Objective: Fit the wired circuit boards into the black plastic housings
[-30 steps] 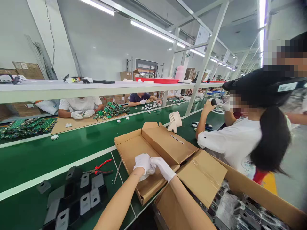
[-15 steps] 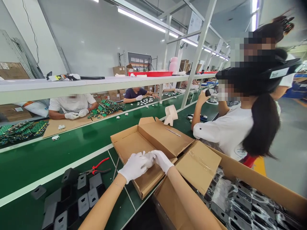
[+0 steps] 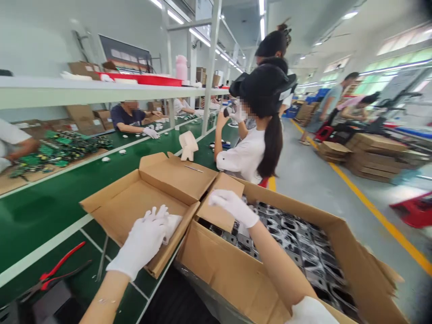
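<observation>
My left hand [image 3: 145, 236], in a white glove, bends over a white soft bundle [image 3: 173, 226] against the near side of a shallow open cardboard box [image 3: 126, 204]. Its fingers are closed on the bundle, whose kind I cannot make out. My right hand [image 3: 234, 208], also gloved, is over the flap [image 3: 221, 216] of a large carton. Its fingers are curled together, pointing down; whether they touch the flap or hold anything is hidden. Inside the carton [image 3: 229, 261] lie rows of dark grey housings [image 3: 286, 229] in clear plastic wrap.
Red-handled pliers [image 3: 62, 265] lie on the green bench near dark housings [image 3: 56, 301]. A thin metal tool [image 3: 193, 168] rests on the box lid; a cream plastic part [image 3: 188, 145] stands behind it. A co-worker in white [image 3: 248, 148] sits beyond the carton. Circuit boards [image 3: 70, 146] are heaped across the belt.
The view has swung right. My right hand has left the white bundle and moved right to above the carton flap. My left hand stays at the bundle in the shallow box.
</observation>
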{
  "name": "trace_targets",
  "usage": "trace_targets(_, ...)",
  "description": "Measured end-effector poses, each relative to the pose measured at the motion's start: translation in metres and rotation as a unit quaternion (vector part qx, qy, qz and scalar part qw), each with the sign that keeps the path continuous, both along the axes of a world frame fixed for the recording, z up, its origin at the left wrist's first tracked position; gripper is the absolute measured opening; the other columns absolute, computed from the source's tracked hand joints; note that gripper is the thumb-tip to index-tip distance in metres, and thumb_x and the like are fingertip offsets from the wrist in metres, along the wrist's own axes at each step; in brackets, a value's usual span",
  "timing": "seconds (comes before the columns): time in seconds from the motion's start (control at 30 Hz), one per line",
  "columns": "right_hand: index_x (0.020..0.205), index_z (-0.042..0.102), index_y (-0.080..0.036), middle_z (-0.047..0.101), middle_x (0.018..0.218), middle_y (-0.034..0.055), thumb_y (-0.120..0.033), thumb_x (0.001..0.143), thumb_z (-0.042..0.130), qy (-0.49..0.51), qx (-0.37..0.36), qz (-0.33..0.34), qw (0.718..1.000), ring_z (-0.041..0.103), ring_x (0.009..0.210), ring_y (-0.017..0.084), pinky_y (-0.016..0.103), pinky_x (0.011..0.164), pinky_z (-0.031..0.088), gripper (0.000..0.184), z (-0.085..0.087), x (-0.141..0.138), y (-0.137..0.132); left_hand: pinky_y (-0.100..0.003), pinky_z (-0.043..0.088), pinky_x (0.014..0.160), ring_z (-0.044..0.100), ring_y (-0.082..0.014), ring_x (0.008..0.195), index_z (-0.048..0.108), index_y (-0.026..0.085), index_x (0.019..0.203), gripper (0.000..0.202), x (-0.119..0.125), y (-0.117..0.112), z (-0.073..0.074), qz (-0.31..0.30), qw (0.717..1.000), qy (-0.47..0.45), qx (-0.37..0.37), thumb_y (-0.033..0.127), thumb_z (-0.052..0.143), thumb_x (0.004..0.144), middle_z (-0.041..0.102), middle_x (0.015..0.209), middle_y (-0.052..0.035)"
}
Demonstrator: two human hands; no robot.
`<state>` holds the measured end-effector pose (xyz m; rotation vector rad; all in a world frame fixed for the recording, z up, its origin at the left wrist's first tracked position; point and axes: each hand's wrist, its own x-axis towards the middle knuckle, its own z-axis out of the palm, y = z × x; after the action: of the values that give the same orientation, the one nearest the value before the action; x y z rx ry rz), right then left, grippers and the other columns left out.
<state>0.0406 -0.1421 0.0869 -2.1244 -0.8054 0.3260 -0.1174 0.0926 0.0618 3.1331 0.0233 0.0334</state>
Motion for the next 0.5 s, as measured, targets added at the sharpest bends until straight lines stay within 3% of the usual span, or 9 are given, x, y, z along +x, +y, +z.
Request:
trace_targets(0.1, 0.091, 0.060, -0.009, 0.060, 0.093, 0.0037, -0.048, 0.087, 0.030, -0.032, -0.102, -0.136, 0.985, 0.048, 0.085, 0.002, 0.013, 0.086, 0.039, 0.050, -0.013, 0.018, -0.078, -0.050, 0.042, 0.098, 0.045, -0.0291, 0.129, 0.058, 0.030, 0.124, 0.049, -0.007, 0.007, -0.001, -0.010, 0.999, -0.025, 0.020, 0.015, 0.037, 0.083, 0.043, 0.144, -0.0032)
trace_targets(0.17, 0.093, 0.062, -0.010, 0.060, 0.097, 0.0058, -0.043, 0.083, 0.037, -0.032, -0.189, -0.181, 0.965, 0.049, 0.089, 0.005, 0.018, 0.091, 0.040, 0.042, -0.035, 0.027, -0.118, -0.046, 0.046, 0.093, 0.055, -0.0262, 0.117, 0.064, 0.031, 0.113, 0.039, -0.015, 0.011, -0.002, -0.015, 0.997, -0.069, 0.008, 0.022, 0.038, 0.085, 0.057, 0.131, -0.0002)
trace_targets(0.23, 0.107, 0.062, -0.012, 0.055, 0.114, 0.0091, -0.037, 0.078, 0.048, -0.029, -0.264, -0.196, 0.944, 0.048, 0.107, 0.011, 0.024, 0.102, 0.039, 0.041, -0.062, 0.034, -0.146, -0.040, 0.049, 0.088, 0.062, -0.0224, 0.101, 0.067, 0.029, 0.104, 0.031, -0.026, 0.011, -0.005, -0.027, 0.987, -0.159, -0.013, 0.029, 0.041, 0.087, 0.066, 0.114, 0.0002)
trace_targets(0.33, 0.140, 0.039, -0.017, 0.034, 0.141, 0.0099, -0.033, 0.065, 0.065, -0.017, -0.349, -0.187, 0.918, 0.028, 0.136, 0.024, 0.039, 0.118, 0.027, 0.080, -0.097, 0.039, -0.169, -0.035, 0.049, 0.086, 0.061, -0.0195, 0.098, 0.062, 0.025, 0.111, 0.031, -0.045, 0.003, -0.015, -0.043, 0.954, -0.291, -0.053, 0.035, 0.042, 0.089, 0.066, 0.111, -0.0010)
trace_targets(0.4, 0.149, 0.020, -0.021, 0.022, 0.148, 0.0095, -0.035, 0.060, 0.072, 0.001, -0.393, -0.168, 0.904, 0.014, 0.143, 0.030, 0.050, 0.121, 0.017, 0.104, -0.114, 0.042, -0.175, -0.033, 0.047, 0.091, 0.058, -0.0182, 0.105, 0.057, 0.026, 0.118, 0.032, -0.055, -0.008, -0.024, -0.054, 0.941, -0.324, -0.083, 0.035, 0.043, 0.090, 0.063, 0.117, -0.0008)
trace_targets(0.5, 0.150, 0.011, -0.022, 0.017, 0.149, 0.0102, -0.049, 0.069, 0.067, 0.023, -0.434, -0.134, 0.891, 0.009, 0.145, 0.028, 0.053, 0.121, 0.012, 0.103, -0.127, 0.050, -0.177, -0.030, 0.046, 0.094, 0.056, -0.0167, 0.110, 0.054, 0.028, 0.121, 0.034, -0.062, -0.023, -0.039, -0.099, 0.934, -0.330, -0.096, 0.034, 0.050, 0.087, 0.060, 0.121, 0.0005)
